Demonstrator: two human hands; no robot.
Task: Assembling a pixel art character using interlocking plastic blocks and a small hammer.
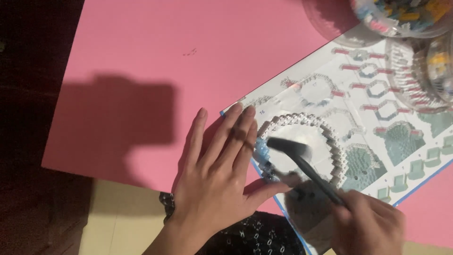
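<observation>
My left hand lies flat with its fingers spread on the pink sheet, fingertips touching the edge of a white ring of tiny building blocks. That ring rests on a printed instruction sheet with a blue border. My right hand grips a small black hammer, whose blurred head hovers over the ring's left side, beside a light blue section of blocks.
Two clear plastic tubs stand at the top right, one filled with coloured small blocks, the other resting on the instruction sheet. A dark patterned fabric lies below my hands. The pink sheet's left edge meets a dark floor.
</observation>
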